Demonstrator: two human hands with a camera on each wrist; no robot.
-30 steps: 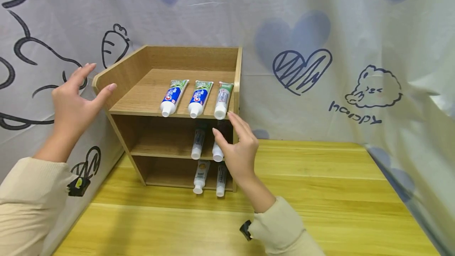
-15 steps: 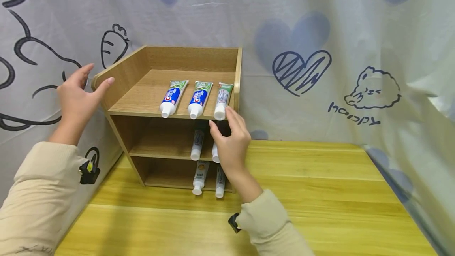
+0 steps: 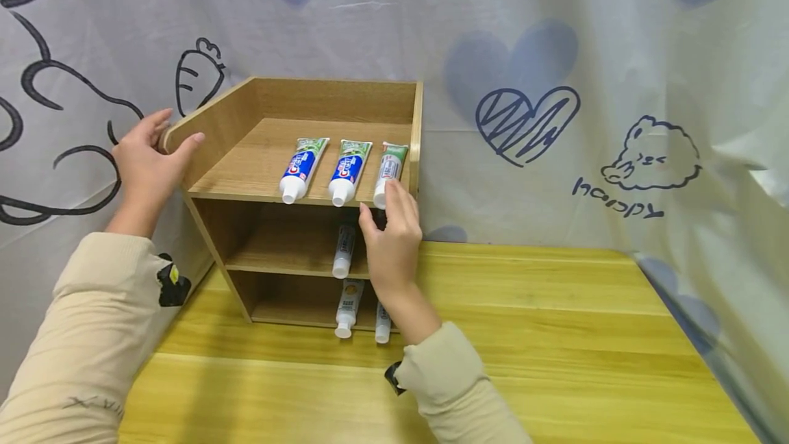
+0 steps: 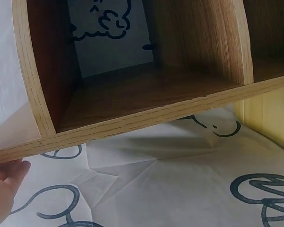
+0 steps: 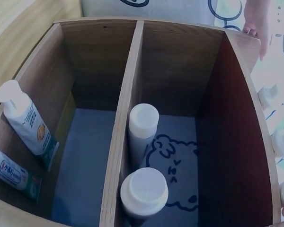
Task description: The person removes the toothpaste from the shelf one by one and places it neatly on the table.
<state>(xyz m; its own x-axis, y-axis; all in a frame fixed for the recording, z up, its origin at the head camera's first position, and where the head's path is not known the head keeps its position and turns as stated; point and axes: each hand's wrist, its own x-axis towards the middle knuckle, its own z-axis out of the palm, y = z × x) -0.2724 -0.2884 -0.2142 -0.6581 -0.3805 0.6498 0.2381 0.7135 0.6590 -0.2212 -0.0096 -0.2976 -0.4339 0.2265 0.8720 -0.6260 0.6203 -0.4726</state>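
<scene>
Seven toothpaste tubes (image 3: 351, 163) lay in a three-level wooden shelf unit (image 3: 335, 98) left of centre in the head view: three on the top level, two on the middle, two at the bottom. The left hand (image 3: 151, 170), at the left of the frame, was curled around the front corner of the left side panel (image 3: 218, 136), thumb on the inner side, fingers on the outer. The right hand (image 3: 394, 245), just below the frame's centre, was tilted toward the upper left, its thumb and fingers apart; its fingertips overlapped the front end of the top row's rightmost tube, and whether they pressed on it I could not tell.

The top tray (image 3: 243, 170) held two blue-and-green Crest tubes (image 3: 304, 164) and that white tube with a green end (image 3: 390, 166). In the middle compartment (image 3: 265, 245) the head view showed one tube; the right wrist view showed two white caps (image 5: 144, 182) near its centre. The bottom compartment (image 3: 283, 303) held a tube with an orange emblem (image 3: 349, 303) and another white tube (image 3: 383, 327). A yellow wooden table (image 3: 555, 334) filled the lower right.
</scene>
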